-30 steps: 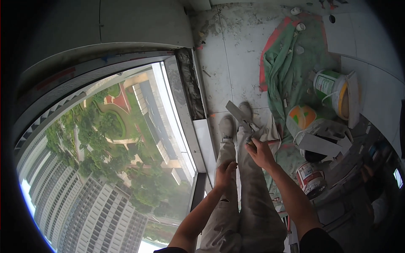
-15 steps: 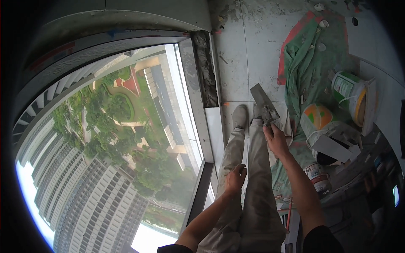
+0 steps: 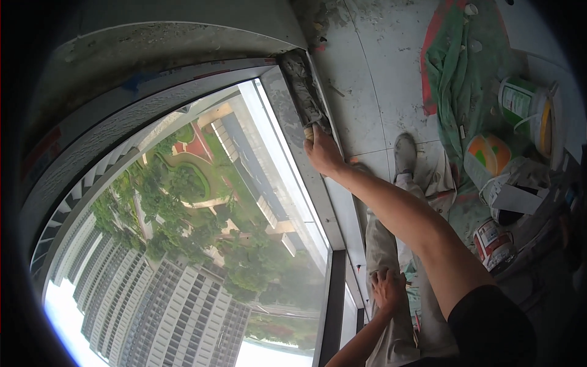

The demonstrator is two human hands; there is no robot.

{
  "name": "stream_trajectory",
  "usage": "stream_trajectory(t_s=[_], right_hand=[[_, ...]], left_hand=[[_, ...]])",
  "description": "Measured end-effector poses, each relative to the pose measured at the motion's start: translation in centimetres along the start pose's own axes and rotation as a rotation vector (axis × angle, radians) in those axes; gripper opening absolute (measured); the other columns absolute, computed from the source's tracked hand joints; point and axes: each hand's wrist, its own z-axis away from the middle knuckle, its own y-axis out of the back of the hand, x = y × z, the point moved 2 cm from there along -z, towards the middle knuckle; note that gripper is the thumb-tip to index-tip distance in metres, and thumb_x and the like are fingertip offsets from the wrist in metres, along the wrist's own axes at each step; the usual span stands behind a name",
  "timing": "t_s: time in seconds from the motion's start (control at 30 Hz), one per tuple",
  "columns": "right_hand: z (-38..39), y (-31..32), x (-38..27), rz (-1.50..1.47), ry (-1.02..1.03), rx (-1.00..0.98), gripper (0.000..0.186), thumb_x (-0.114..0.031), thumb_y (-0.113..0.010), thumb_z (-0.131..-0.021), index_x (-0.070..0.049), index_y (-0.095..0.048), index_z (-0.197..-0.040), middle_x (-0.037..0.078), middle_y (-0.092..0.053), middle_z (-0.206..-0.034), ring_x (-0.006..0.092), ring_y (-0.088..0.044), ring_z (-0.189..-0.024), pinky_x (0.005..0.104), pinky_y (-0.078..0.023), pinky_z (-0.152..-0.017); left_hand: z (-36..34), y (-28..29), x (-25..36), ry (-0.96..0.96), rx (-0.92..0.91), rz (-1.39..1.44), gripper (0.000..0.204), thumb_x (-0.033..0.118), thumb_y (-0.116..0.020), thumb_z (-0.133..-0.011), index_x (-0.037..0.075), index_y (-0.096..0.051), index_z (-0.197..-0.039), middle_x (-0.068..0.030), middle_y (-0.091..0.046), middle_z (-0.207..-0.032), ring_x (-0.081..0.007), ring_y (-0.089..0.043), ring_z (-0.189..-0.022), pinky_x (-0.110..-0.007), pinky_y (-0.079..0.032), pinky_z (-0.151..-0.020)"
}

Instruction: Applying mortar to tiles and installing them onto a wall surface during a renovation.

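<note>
My right hand (image 3: 324, 154) is closed around the light handle of a trowel (image 3: 310, 132), held low at the near end of a channel filled with rough grey mortar (image 3: 299, 79). The trowel's blade is mostly hidden by my hand and blends into the mortar. This channel runs along the inner side of the window frame (image 3: 287, 110). My left hand (image 3: 387, 291) lies on my trouser leg (image 3: 382, 244) around the knee, fingers apart, with no tool in it.
Left of the frame, the window glass (image 3: 263, 257) overlooks towers and trees far below. A green sheet (image 3: 455, 79) with a red edge covers part of the tiled floor (image 3: 367, 73). Right of my legs stand a green-and-white bucket (image 3: 516, 101), an orange-marked container (image 3: 489, 156) and a red-and-white tin (image 3: 492, 238).
My right hand has carried the trowel leftward and up from beside my feet to the mortar channel. My left hand has shifted right onto my leg. The view has turned somewhat.
</note>
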Motion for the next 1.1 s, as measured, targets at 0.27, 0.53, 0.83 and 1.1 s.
stream_trajectory(t_s=[0.27,0.53,0.83,1.1], right_hand=[[-6.5,-7.5,-0.6,0.031,0.101,0.197,0.035,-0.018,-0.061,-0.105,0.006,-0.051,-0.129,0.032,-0.071,-0.109,0.0465,-0.073,-0.098,0.0559,-0.059,-0.086],[-8.0,-6.7,-0.9,-0.001,0.133,0.237,0.029,-0.017,-0.061,-0.105,0.005,-0.054,-0.122,0.029,-0.072,-0.101,0.0459,-0.074,-0.094,0.0553,-0.059,-0.084],[-2.8,9.7,1.3,0.371,0.117,-0.213,0.032,-0.031,-0.065,-0.11,0.001,-0.06,-0.111,0.025,-0.075,-0.096,0.0458,-0.074,-0.09,0.0553,-0.059,-0.082],[-6.2,8.1,1.1,0.409,0.247,-0.164,0.03,-0.028,-0.062,-0.111,0.001,-0.058,-0.117,0.025,-0.076,-0.103,0.0456,-0.075,-0.094,0.0558,-0.06,-0.084]], left_hand=[[-0.8,-0.6,-1.0,-0.014,-0.076,0.041,0.043,0.028,-0.078,-0.09,0.015,-0.072,-0.131,-0.0126,-0.065,-0.141,-0.0455,-0.051,-0.139,-0.058,-0.052,-0.11],[-1.5,-0.4,-0.8,-0.059,-0.049,0.061,0.038,0.032,-0.077,-0.093,0.014,-0.073,-0.127,-0.0107,-0.066,-0.141,-0.0432,-0.05,-0.142,-0.056,-0.051,-0.112],[-1.7,0.0,-0.6,-0.016,0.04,0.129,0.035,0.043,-0.079,-0.097,0.013,-0.077,-0.115,-0.0096,-0.072,-0.133,-0.0407,-0.054,-0.136,-0.053,-0.048,-0.112],[-1.7,-0.2,-1.0,-0.033,0.034,0.083,0.032,0.041,-0.077,-0.098,0.014,-0.079,-0.114,-0.0081,-0.071,-0.134,-0.0382,-0.055,-0.138,-0.051,-0.049,-0.114]])
